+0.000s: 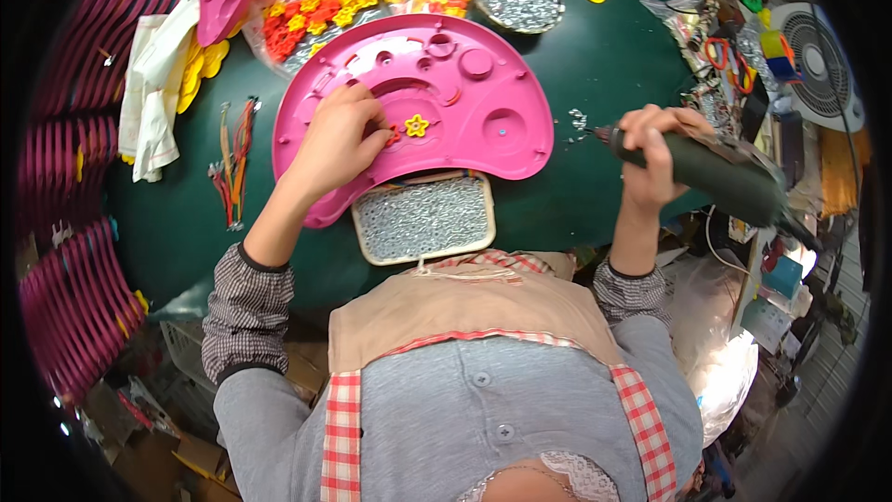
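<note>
The left hand (339, 135), fingers curled and pinching a small red piece (394, 136), rests on the pink half-round plastic panel (483, 84) beside a yellow flower piece (416, 125), while the right hand (655, 153), well right, grips a dark electric screwdriver (720, 172).

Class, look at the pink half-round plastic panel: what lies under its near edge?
A rectangular tray of small silver screws pokes out from under the pink panel. Its far edge is covered by the panel, so what lies there cannot be seen. The left hand rests on the panel.
</note>
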A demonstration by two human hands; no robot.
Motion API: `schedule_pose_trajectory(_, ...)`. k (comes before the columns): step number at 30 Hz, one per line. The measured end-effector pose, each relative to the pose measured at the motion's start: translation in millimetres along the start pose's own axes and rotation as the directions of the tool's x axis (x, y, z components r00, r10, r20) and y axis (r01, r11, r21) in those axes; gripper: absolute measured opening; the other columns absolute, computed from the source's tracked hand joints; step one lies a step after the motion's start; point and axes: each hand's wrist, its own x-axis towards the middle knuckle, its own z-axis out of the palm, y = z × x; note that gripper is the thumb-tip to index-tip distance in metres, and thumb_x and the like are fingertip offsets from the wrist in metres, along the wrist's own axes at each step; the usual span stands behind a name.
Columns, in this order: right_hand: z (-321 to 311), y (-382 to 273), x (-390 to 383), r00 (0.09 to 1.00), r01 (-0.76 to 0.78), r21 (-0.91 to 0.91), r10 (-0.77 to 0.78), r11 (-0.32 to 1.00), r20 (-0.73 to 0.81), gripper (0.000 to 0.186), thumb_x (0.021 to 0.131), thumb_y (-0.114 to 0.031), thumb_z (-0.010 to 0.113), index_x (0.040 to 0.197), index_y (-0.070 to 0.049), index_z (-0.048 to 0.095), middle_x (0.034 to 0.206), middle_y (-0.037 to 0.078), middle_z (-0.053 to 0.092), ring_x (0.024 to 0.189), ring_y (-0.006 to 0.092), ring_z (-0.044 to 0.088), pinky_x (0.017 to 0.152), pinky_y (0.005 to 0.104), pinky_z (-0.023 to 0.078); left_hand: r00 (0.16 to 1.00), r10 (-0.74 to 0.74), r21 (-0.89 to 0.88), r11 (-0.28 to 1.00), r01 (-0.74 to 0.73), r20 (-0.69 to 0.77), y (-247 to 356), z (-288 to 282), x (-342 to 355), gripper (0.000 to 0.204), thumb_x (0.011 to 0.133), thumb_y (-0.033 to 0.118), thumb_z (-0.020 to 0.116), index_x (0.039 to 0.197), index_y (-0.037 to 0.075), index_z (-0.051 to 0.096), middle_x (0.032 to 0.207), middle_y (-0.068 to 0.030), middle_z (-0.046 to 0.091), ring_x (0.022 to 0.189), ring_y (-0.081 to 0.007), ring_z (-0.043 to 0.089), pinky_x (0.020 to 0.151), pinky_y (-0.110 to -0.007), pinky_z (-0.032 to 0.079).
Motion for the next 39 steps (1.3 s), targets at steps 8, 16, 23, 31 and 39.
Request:
schedule_pose_trajectory(8,19.3,-15.9,-0.4,0.997,0.019,0.062,-0.023,0.998,0.077,0.044,0.088,0.006,0.06,0.13,-0.002,0.048,0.074,0.008,0.058,0.062,0.0198,0.058,0.068,0.0415,0.054,0.994,-0.062,0.01,0.998,0.063,-0.086,2.8,7.1,-7.5,0.012,0.084,0.002,0.072,0.088,-0.005,0.064,0.101,-0.0156,0.053,0.095,-0.0312,0.056,0.084,-0.038,0.049)
schedule_pose_trajectory(16,27.1,-19.0,2.1,0.996,0.012,0.108,-0.022,0.994,0.089,0.046,0.087,0.006,0.063,0.13,-0.004,0.048,0.073,0.008,0.059,0.061,0.0197,0.058,0.068,0.0406,0.053,0.996,-0.084,-0.019,0.996,0.083,-0.024,10.8,1.2,-4.8,0.011,0.084,0.003,0.072,0.087,-0.004,0.064,0.1,-0.0149,0.052,0.095,-0.0304,0.054,0.085,-0.039,0.047)
schedule_pose_trajectory(23,27.4,-16.3,3.6,0.994,0.016,0.123,-0.029,0.992,0.102,0.046,0.089,0.005,0.063,0.131,-0.004,0.049,0.073,0.008,0.06,0.061,0.0199,0.058,0.067,0.0404,0.053,0.996,-0.084,0.036,0.996,0.085,-0.027,12.9,3.8,-6.8,0.012,0.08,0.007,0.074,0.085,-0.001,0.066,0.102,-0.015,0.054,0.102,-0.0331,0.055,0.091,-0.044,0.047)
schedule_pose_trajectory(31,24.1,-15.9,3.7,0.991,0.028,0.133,-0.045,0.991,0.128,0.047,0.09,0.003,0.064,0.134,-0.004,0.049,0.074,0.008,0.06,0.061,0.0203,0.059,0.067,0.0411,0.053,0.995,-0.088,0.013,0.996,0.089,-0.043,16.1,3.9,-8.1,0.013,0.082,0.006,0.073,0.088,-0.002,0.066,0.103,-0.0155,0.052,0.103,-0.034,0.054,0.092,-0.043,0.047)
schedule_pose_trajectory(39,21.0,-17.8,3.6,0.991,0.037,0.121,-0.052,0.992,0.125,0.048,0.091,0.003,0.066,0.135,-0.004,0.049,0.076,0.008,0.061,0.062,0.0204,0.059,0.068,0.0416,0.053,0.991,-0.127,0.063,0.99,0.13,-0.046,13.9,5.7,-8.0,0.014,0.084,0.004,0.072,0.092,-0.004,0.064,0.107,-0.0164,0.052,0.107,-0.0338,0.054,0.095,-0.041,0.047)
